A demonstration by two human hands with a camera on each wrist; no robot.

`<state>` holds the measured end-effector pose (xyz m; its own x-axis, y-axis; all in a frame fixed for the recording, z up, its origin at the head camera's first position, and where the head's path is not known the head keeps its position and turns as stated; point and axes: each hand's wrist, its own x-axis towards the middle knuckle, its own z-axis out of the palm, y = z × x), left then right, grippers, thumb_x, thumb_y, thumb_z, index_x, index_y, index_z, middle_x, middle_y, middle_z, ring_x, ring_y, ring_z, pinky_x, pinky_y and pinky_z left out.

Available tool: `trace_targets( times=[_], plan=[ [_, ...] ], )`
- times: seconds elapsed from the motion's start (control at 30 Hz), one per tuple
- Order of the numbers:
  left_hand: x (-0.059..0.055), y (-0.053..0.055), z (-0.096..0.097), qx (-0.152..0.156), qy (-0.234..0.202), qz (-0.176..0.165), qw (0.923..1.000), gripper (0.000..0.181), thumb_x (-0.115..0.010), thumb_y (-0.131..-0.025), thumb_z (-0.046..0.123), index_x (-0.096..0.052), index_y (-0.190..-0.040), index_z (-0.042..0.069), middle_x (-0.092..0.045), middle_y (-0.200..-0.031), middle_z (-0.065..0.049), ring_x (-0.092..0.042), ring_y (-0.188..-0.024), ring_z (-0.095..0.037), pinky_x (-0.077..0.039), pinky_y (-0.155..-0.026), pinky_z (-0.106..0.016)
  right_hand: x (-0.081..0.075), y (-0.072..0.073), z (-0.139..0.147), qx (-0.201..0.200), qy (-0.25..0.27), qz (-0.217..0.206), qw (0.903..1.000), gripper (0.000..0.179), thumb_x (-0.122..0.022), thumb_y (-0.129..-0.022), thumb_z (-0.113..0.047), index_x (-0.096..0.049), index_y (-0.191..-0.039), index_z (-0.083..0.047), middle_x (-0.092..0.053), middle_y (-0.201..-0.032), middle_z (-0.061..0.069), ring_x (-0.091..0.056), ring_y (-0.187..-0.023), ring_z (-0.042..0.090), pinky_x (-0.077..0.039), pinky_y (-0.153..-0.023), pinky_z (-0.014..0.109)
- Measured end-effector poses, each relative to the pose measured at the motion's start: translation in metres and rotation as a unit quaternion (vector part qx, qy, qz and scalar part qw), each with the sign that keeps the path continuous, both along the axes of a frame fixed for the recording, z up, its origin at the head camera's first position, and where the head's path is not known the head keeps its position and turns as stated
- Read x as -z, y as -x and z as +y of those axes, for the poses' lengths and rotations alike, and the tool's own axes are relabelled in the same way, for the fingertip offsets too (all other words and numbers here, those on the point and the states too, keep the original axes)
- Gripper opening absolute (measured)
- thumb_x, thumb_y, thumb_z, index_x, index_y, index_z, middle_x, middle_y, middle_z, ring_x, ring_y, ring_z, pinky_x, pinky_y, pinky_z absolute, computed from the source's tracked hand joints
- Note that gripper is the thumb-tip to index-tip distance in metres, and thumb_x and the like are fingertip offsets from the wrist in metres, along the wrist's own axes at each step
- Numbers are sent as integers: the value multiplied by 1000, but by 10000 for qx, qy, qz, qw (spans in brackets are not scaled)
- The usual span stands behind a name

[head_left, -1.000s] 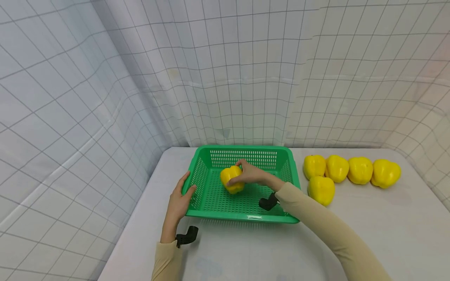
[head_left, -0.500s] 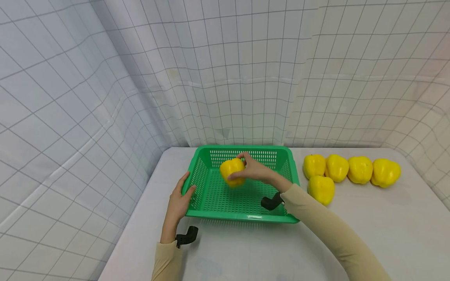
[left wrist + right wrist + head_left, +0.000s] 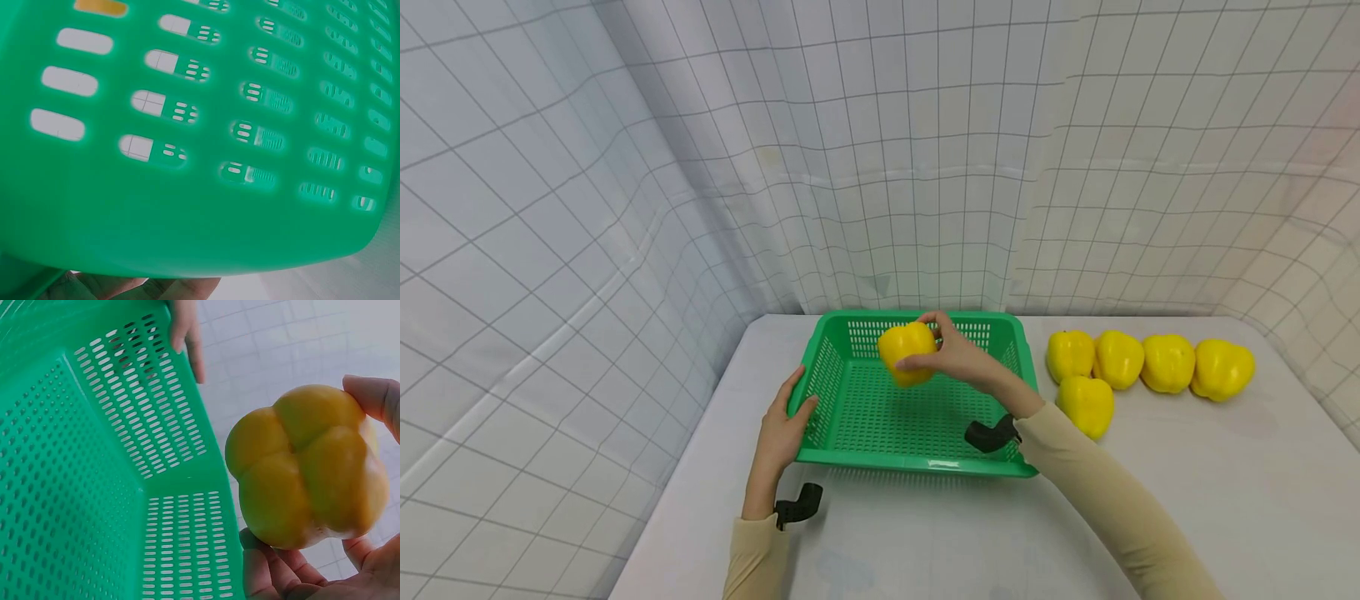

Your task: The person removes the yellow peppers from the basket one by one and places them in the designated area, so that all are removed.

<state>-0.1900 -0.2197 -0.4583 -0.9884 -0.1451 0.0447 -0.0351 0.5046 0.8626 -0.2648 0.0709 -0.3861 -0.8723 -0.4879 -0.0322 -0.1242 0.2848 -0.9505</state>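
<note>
Over the green slotted plastic basket (image 3: 917, 468), my right hand (image 3: 958, 358) grips a yellow bell pepper (image 3: 907, 350), thumb on the near side and fingers on the far side. The right wrist view shows the pepper's lobed end (image 3: 306, 469) between thumb and fingers. My left hand (image 3: 785, 425) holds the basket's left rim, thumb over the inside and fingers along the outside. In the left wrist view the basket wall (image 3: 156, 212) fills most of the picture, and only some fingers (image 3: 181, 289) show below it.
Right of the basket, several yellow bell peppers (image 3: 1168, 364) form a row on the white table (image 3: 1195, 483), with one pepper (image 3: 1086, 407) in front of the row's left end. A white gridded curtain (image 3: 925, 167) hangs behind and along the left side.
My right hand has lifted the bell pepper from the basket floor, moving it up and slightly right. The left hand stays at the rim, and the other peppers have not moved.
</note>
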Motion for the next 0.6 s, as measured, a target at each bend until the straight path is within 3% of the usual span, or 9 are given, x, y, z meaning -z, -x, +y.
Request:
trace_targets(
  times=[0.23,0.6],
  plan=[
    [0,0,0,-2,-39,-14,10000,56,-52,-99,31,-30,-150,29,-43,-140,-19,-55,-96,-33,-43,-71,-41,-4,-6,9,150,478,-13,9987,68,-76,-80,-29,-31,-129,-14,-43,-116,19,-50,-100,32,-46,-81,42],
    [0,0,0,28,-8,17,10000,56,-52,-99,32,-29,-150,28,-40,-142,-18,-53,-100,-34,-43,-76,-46,-10,-16,24,560,794,88,9952,70,-75,-81,-24,-30,-134,-13,-37,-117,19,-46,-102,33,-46,-81,40]
  ],
)
